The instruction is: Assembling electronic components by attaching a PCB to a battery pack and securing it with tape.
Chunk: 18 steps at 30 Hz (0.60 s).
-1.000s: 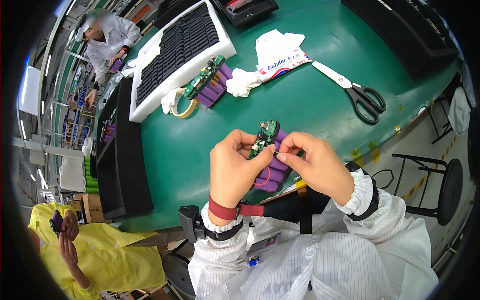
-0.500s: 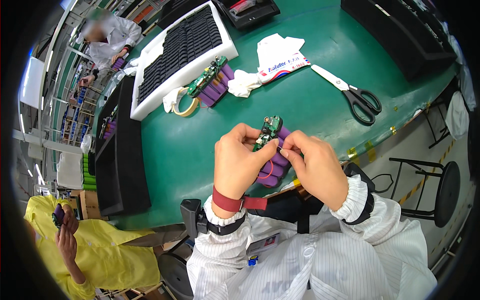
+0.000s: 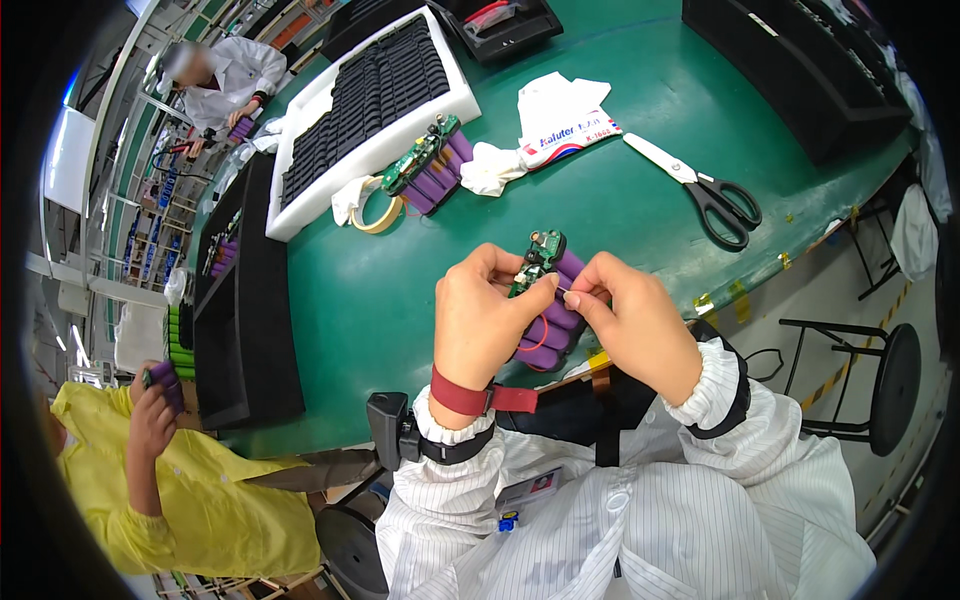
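A battery pack of purple cells with a green circuit board along one side sits tilted at the near edge of the table. My left hand grips it by the board side, its thumb reaching over the board. My right hand is pinched at the cells, close to the left thumb tip. A thin light strand seems to run between the two, too small to name. A red wire loops over the cells below. Some of the board is hidden behind my left hand.
Further back are another purple battery pack, a tape roll, a white-and-blue packet, crumpled white cloth and scissors. A white foam tray holds black parts. A co-worker in yellow stands left, another person far left.
Both my hands stay at the pack, with only a slight shift of the right fingers at the cells. The co-worker in yellow has raised a purple pack higher and further right.
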{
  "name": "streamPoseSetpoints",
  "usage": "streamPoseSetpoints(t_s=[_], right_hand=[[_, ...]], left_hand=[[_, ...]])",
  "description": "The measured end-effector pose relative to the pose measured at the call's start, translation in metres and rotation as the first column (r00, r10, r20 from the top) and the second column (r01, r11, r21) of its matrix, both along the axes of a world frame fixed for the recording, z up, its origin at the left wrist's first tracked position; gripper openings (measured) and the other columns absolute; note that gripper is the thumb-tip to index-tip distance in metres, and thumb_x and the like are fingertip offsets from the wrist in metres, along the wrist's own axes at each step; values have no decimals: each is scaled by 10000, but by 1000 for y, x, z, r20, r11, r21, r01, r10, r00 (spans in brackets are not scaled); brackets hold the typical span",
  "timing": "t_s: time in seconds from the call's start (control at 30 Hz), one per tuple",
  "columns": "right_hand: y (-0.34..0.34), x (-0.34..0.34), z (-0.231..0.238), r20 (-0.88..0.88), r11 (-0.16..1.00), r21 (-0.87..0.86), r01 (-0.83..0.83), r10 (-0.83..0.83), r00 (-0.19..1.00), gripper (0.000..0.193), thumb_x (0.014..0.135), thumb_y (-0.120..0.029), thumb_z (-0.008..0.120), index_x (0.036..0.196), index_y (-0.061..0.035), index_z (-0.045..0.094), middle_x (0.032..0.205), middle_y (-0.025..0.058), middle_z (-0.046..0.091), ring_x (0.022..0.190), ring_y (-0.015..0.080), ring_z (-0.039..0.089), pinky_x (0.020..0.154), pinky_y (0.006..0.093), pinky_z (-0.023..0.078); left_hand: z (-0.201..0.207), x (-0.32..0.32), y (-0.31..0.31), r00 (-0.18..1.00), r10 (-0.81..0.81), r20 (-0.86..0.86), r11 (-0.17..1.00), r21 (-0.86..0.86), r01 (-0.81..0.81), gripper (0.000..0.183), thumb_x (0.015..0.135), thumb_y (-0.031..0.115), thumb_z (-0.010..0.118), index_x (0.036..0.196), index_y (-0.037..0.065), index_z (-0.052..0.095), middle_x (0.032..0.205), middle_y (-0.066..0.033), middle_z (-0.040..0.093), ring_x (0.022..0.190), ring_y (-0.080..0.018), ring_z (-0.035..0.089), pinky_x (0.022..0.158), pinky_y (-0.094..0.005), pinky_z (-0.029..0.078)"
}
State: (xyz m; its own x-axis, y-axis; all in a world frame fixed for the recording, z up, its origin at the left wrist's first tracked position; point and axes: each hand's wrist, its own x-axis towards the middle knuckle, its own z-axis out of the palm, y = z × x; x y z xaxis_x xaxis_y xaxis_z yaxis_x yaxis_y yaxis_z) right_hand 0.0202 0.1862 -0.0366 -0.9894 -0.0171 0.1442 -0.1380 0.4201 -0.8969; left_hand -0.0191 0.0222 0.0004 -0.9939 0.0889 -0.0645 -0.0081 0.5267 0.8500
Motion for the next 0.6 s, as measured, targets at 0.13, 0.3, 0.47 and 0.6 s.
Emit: streamPoseSetpoints(t_s=[0.13,0.3,0.47,0.6], right_hand=[[6,-6,-6,268,917,-399,-6,124,955,123,861,-68,690,931,3,617,766,69,654,722,147,610,669,304,496],[5,-6,-4,372,713,-695,95,243,896,173,851,-61,714,979,36,650,857,30,662,774,90,589,719,245,501],[-1,-6,7,258,956,-291,-27,106,960,169,831,-46,706,972,25,647,884,87,676,816,175,621,716,295,502],[-9,-4,-9,-158,999,-33,3,-8,987,119,801,-38,689,894,-9,621,834,120,646,793,283,611,689,365,492]], left_hand=[[1,-1,0,1000,7,1,1000,3,-7,264,764,108,801,847,-69,624,709,-36,637,611,-42,536,519,-198,413],[-3,-2,-5,999,22,-25,999,36,-21,306,741,152,810,830,-88,642,690,-105,680,604,-88,603,534,-253,480],[-1,-1,-1,1000,20,11,998,54,-20,278,758,128,806,844,-69,628,705,-59,654,606,-58,561,525,-218,436],[-2,-3,-2,999,15,36,998,66,-17,249,778,102,800,842,-44,609,712,-9,620,603,-26,512,509,-183,384]])
